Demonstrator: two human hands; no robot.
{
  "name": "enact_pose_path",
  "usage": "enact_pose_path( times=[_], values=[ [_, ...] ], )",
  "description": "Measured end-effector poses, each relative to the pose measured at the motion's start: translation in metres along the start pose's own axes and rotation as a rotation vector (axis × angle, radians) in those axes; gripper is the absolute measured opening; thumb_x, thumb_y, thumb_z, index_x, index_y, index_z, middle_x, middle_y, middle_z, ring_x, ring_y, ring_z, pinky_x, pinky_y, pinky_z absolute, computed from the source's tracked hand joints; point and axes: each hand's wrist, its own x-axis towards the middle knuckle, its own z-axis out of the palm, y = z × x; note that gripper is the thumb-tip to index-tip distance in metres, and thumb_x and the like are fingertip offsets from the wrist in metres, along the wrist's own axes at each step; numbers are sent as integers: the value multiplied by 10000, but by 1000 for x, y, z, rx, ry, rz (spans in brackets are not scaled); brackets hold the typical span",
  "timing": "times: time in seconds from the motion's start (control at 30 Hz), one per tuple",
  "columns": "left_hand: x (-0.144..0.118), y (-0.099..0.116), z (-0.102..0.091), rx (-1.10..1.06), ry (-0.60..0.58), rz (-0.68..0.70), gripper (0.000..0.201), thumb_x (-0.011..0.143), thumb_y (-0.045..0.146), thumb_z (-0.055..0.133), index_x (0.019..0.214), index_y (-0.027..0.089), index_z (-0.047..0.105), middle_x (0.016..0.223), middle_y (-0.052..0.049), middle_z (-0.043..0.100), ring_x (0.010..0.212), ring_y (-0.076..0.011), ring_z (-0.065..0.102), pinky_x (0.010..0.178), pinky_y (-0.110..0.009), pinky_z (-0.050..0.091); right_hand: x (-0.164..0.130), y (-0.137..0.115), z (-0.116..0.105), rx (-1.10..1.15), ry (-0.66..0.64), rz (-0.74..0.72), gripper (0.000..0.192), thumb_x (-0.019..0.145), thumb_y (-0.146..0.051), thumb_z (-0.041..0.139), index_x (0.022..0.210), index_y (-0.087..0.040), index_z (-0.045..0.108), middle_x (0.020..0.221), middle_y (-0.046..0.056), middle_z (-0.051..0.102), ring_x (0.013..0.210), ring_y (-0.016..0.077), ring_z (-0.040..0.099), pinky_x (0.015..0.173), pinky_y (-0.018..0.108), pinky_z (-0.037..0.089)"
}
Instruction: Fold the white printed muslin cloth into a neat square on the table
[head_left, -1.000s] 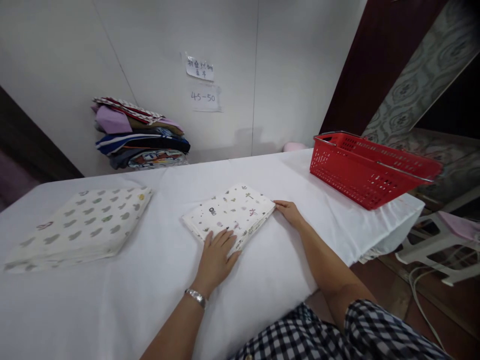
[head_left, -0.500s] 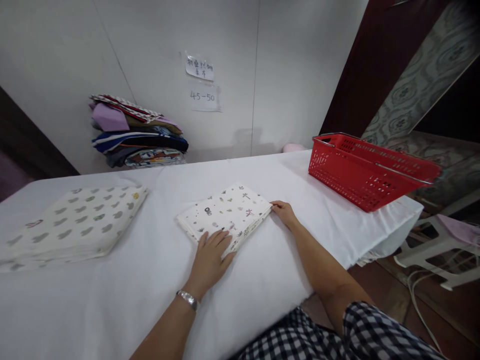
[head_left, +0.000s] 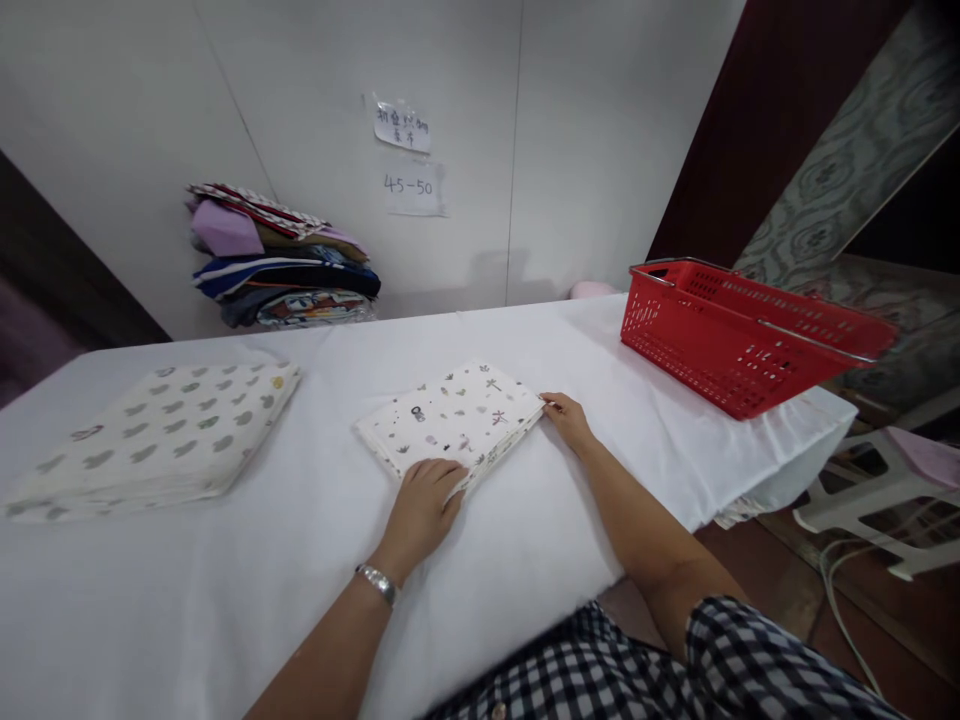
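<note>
A folded white cloth with small printed motifs (head_left: 450, 425) lies flat in the middle of the white table (head_left: 525, 540). My left hand (head_left: 421, 508), a metal watch on its wrist, grips the cloth's near corner with curled fingers. At the cloth's right corner my right hand (head_left: 568, 420) pinches the edge with its fingertips. Both forearms rest low over the table's front.
A larger folded cloth with grey-green cloud prints (head_left: 157, 440) lies at the left. Several folded fabrics are stacked (head_left: 281, 260) against the back wall. A red plastic basket (head_left: 742, 335) stands at the right end, near the table's edge. White stools (head_left: 877, 480) stand on the floor beyond.
My left hand's fingers, flat on the cloth before, have curled around its near corner. The right hand has stayed at the right corner. The view has shifted slightly.
</note>
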Motion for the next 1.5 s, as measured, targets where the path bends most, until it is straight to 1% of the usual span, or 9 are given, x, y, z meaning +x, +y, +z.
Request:
enact_pose_path(
  times=[0.4, 0.53, 0.63, 0.77, 0.93, 1.03, 1.17, 1.3, 1.5],
  values=[
    [2, 7, -2, -24, -22, -84, 139, 788, 137, 494, 907, 199, 530, 919, -42, 587, 890, -207, 515, 815, -384, 389, -3, -7, -1, -102, 27, -37, 261, 764, -215, 466, 912, -240, 679, 941, 31, 679, 902, 203, 596, 847, 376, 458],
    [1, 9, -3, -32, -13, -89, 140, 781, 136, 499, 901, 201, 526, 911, -36, 579, 879, -200, 507, 809, -377, 390, -11, -22, 0, -108, 30, -222, 329, 770, -222, 482, 1050, -227, 655, 1159, 57, 622, 1127, 216, 504, 988, 403, 378],
    [0, 10, -3, -30, -12, -90, 142, 777, 130, 491, 892, 203, 530, 901, -37, 575, 883, -202, 506, 808, -378, 391, -19, -40, 4, -188, -72, -355, 367, 834, -282, 462, 1169, -229, 601, 1279, 61, 553, 1228, 215, 430, 1043, 427, 311],
    [0, 12, -3, -27, -4, -96, 137, 787, 136, 482, 891, 206, 538, 899, -41, 579, 881, -205, 511, 804, -381, 397, -24, -57, 7, -361, -269, -238, 350, 901, -330, 386, 1169, -262, 600, 1291, 47, 549, 1251, 231, 419, 1041, 489, 261],
    [-1, 14, -11, -78, 28, -84, 103, 827, 300, 518, 841, 206, 560, 836, -36, 586, 819, -191, 530, 758, -365, 421, -24, -68, 10, -430, -219, -258, 356, 915, -285, 337, 1140, -258, 612, 1258, 45, 577, 1262, 225, 415, 1070, 521, 166],
    [-1, 11, -15, -99, 97, -114, 201, 875, 355, 460, 810, 201, 571, 810, -35, 603, 804, -177, 544, 750, -352, 434, -20, -83, 24, -404, -240, -349, 367, 904, -267, 346, 1167, -242, 599, 1274, 62, 562, 1274, 227, 401, 1079, 502, 175],
    [-3, 3, -7, -39, 175, -138, 229, 901, 291, 411, 979, 188, 599, 1064, -73, 628, 1064, -203, 528, 931, -400, 402, -5, -113, 58, -336, -468, -445, 428, 873, -311, 426, 1278, -204, 517, 1379, 89, 452, 1311, 237, 346, 1073, 441, 252],
    [-5, -1, 5, 113, 55, -143, 361, 893, 277, 412, 1230, 189, 510, 1344, -81, 488, 1304, -248, 345, 1056, -480, 289, 18, -131, 92, -419, -681, -450, 568, 853, -423, 477, 1367, -193, 405, 1481, 99, 271, 1375, 274, 192, 1090, 459, 201],
    [-6, 2, 7, 170, -12, -160, 398, 913, 279, 362, 1285, 193, 474, 1389, -79, 443, 1338, -246, 298, 1070, -489, 277, 39, -127, 110, -558, -775, -373, 642, 894, -558, 297, 1433, -211, 264, 1516, 83, 142, 1395, 279, 91, 1095, 523, 80]
  ],
)
